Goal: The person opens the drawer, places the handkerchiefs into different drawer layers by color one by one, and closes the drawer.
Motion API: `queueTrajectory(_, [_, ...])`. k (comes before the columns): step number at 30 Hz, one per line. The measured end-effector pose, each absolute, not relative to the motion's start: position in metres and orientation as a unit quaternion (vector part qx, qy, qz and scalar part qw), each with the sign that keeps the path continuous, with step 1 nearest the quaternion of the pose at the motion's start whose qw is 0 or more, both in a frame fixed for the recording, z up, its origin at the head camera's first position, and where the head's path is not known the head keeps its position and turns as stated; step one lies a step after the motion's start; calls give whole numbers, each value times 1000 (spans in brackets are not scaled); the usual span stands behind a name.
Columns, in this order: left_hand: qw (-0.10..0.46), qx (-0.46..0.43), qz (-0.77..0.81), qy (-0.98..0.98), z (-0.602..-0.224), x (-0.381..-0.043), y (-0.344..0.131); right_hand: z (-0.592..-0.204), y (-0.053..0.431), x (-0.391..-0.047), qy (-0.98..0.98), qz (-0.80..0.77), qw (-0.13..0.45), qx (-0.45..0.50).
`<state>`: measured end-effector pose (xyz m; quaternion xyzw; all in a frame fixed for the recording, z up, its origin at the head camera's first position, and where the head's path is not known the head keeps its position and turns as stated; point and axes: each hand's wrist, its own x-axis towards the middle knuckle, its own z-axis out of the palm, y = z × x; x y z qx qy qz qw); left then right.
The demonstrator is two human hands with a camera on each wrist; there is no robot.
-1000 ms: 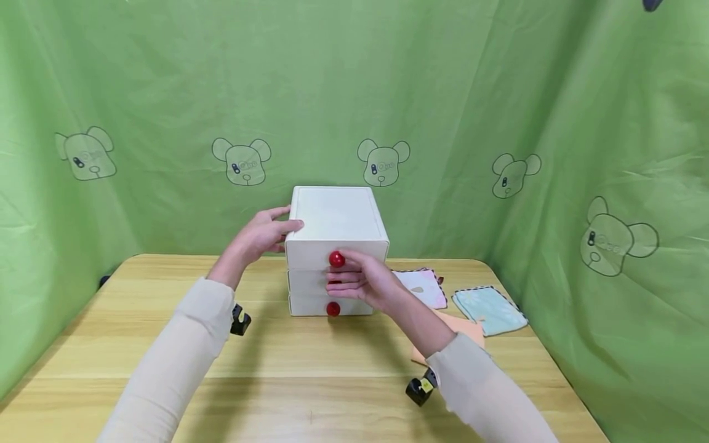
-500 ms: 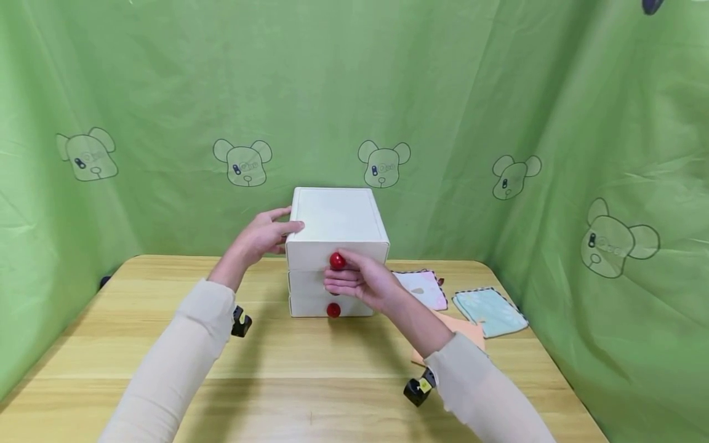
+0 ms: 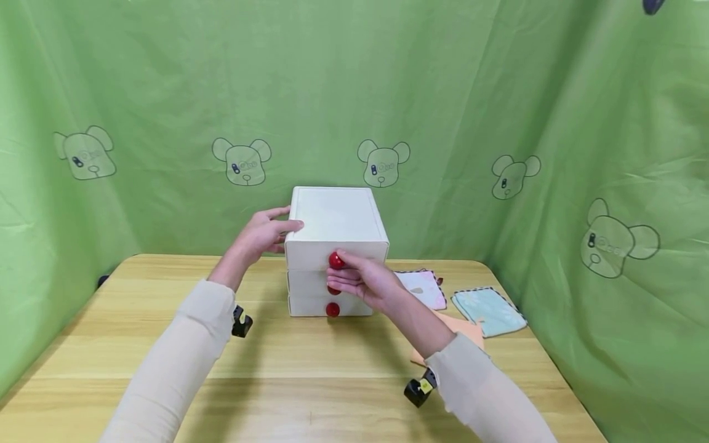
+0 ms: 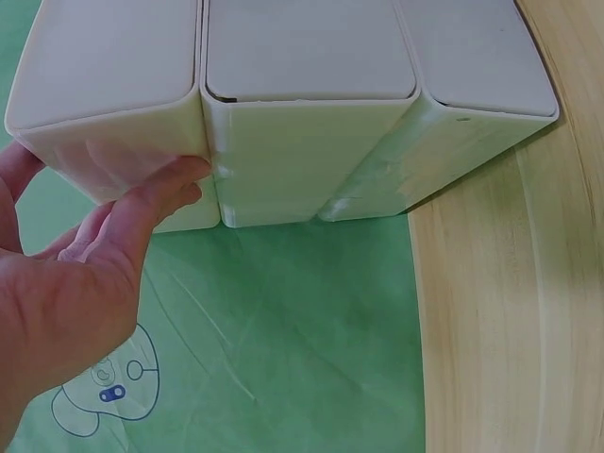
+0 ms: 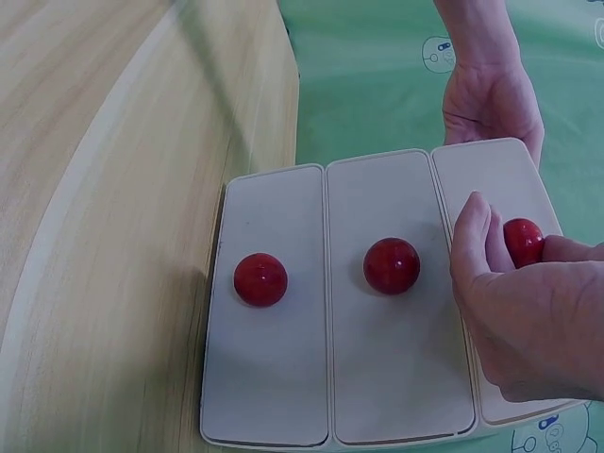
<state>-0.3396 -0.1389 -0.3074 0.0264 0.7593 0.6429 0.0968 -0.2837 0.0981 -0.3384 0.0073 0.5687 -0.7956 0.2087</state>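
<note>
A white three-drawer cabinet (image 3: 338, 212) stands at the back of the table, every drawer closed, each front with a round red knob. With its thumb and fingers, my right hand (image 3: 373, 283) pinches the top knob (image 3: 335, 259). Seen from the right wrist, the fingers lie on one side of that knob and the thumb on the other. The middle knob (image 5: 392, 266) and bottom knob (image 5: 260, 279) are untouched. My left hand (image 3: 263, 235) rests against the cabinet's upper left side, thumb on the top edge, other fingers fairly straight along the side wall.
To the right lie several cloths: a pink-white one (image 3: 423, 289) beside the cabinet, a light blue folded one (image 3: 490, 312), and an orange one (image 3: 465, 329) partly under the right forearm. Green curtains (image 3: 310, 92) hang behind and beside the wooden table (image 3: 299, 400).
The right hand's fingers have drawn in around the top knob, showing more of the middle knob below. The left hand and the cabinet have stayed in place.
</note>
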Motion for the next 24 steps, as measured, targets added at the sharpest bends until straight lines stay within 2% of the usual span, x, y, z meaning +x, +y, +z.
queueTrajectory(24, [90,24,660,746,-311,-341,-140,-338,99,-283,575,-791,207,-4])
